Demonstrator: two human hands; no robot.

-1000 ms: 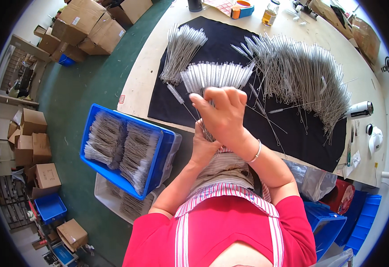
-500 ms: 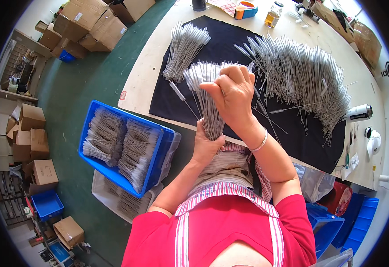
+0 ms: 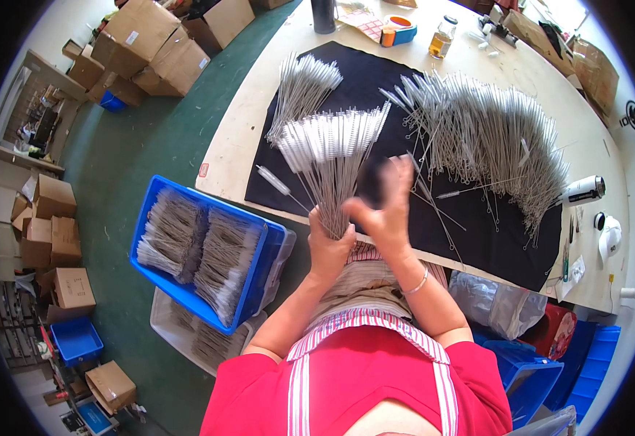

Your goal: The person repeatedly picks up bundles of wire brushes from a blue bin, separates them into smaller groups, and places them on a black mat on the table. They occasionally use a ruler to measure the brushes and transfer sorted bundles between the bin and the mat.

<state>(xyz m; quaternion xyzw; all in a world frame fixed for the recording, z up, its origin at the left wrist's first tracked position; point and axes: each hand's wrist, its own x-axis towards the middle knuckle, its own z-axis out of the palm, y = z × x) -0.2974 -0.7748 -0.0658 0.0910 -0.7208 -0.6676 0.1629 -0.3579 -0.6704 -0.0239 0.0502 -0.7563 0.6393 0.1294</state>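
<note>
My left hand (image 3: 330, 251) is wrapped round the wire handles of a bundle of straw brushes (image 3: 324, 142), whose white bristle ends fan out upward. Just right of the bundle is my right hand (image 3: 390, 218), thumb and fingers apart, slightly smeared by motion and with nothing seen in it. One brush (image 3: 274, 180) sticks out at an angle to the left of the bundle. Beyond it, a smaller pile of brushes (image 3: 304, 87) lies on the black cloth (image 3: 419, 232). A large heap of brushes (image 3: 488, 138) covers the cloth's right side, with several loose ones near my right hand.
A blue bin (image 3: 146, 225) with two stacks of brushes stands left of the table, above a white bin (image 3: 159, 320). On the tabletop (image 3: 230, 138) are a tape roll (image 3: 399, 30), a jar (image 3: 442, 38) and a can (image 3: 585, 190). Cardboard boxes (image 3: 139, 36) stand far left.
My right hand has come down from the bristle tops to beside the handles, and its fingers have spread. The bundle's bristle ends are now uncovered and fanned wider.
</note>
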